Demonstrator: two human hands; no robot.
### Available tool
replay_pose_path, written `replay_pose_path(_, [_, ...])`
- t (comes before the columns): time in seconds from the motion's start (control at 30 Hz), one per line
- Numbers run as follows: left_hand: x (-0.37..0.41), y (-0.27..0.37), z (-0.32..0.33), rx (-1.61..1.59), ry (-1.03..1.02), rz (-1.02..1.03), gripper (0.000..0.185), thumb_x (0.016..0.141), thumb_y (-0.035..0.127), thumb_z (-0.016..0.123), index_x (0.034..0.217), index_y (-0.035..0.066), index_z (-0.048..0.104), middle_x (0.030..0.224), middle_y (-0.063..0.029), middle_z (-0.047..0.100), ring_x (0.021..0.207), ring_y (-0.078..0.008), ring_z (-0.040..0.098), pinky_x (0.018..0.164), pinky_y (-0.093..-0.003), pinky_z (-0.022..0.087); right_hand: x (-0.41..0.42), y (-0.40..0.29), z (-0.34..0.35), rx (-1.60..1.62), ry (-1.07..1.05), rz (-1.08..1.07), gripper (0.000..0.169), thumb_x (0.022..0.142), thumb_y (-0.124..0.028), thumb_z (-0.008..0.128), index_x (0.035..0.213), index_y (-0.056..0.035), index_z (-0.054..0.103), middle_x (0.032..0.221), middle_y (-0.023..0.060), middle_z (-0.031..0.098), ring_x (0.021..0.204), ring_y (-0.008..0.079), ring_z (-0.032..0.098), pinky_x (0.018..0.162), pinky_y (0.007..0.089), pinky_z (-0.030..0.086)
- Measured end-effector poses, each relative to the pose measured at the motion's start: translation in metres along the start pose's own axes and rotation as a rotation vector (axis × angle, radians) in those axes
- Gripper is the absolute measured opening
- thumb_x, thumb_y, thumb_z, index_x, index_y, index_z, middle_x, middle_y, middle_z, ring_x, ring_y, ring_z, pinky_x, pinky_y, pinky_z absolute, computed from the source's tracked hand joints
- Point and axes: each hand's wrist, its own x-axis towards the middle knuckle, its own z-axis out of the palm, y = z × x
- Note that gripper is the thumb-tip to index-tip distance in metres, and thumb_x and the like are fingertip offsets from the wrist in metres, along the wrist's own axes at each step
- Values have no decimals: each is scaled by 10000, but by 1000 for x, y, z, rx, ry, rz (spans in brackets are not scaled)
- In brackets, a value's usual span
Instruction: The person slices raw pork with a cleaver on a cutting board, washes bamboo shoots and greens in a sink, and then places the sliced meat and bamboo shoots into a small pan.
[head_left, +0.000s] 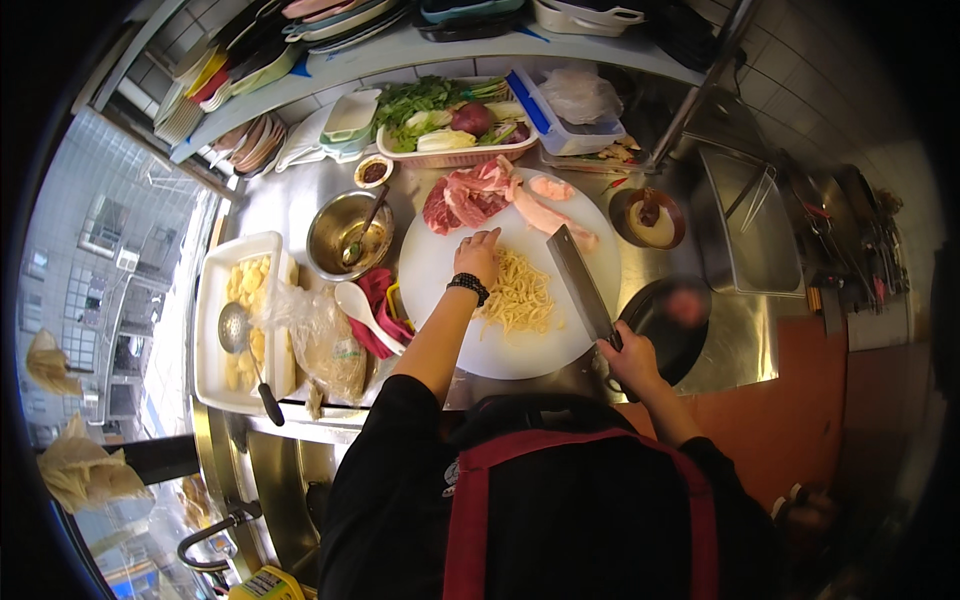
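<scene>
My right hand (632, 360) grips the handle of a Chinese cleaver (581, 281), whose broad blade points up and left over the right part of a round white cutting board (427, 281). My left hand (478, 253), with a dark bead bracelet at the wrist, lies at the upper left edge of a heap of pale yellowish shredded strips (523, 296). Its fingers are extended and I see nothing held in them. Beyond the fingertips lie slabs of raw red meat (469, 195), a long pale fatty strip (547, 214) and a small pink piece (551, 187).
Left of the board are a steel bowl (351, 236) with a spoon, a white ladle (367, 311), a plastic bag (330, 345) and a white tub (206, 337) of yellow chunks. A vegetable basket (457, 156) stands behind. At right are a brown bowl (675, 236) and a black pan (671, 349).
</scene>
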Motion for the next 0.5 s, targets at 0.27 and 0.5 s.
replay_pose_path(0.27, [26, 11, -13, -107, -397, 166, 284, 702, 192, 608, 969, 96, 610, 930, -130, 598, 850, -282, 563, 755, -360, 451, 11, 4, -1, -37, -52, -7, 279, 733, -266, 602, 883, -44, 522, 649, 153, 584, 622, 353, 575, 564, 432, 450])
replay_pose_path(0.5, [12, 38, -96, -969, -365, -22, 299, 781, 162, 590, 1042, 21, 551, 862, -68, 609, 755, -141, 568, 682, -256, 446, 10, 3, -3, -2, -22, 25, 273, 727, -267, 610, 857, -44, 522, 642, 156, 576, 629, 357, 572, 561, 429, 450])
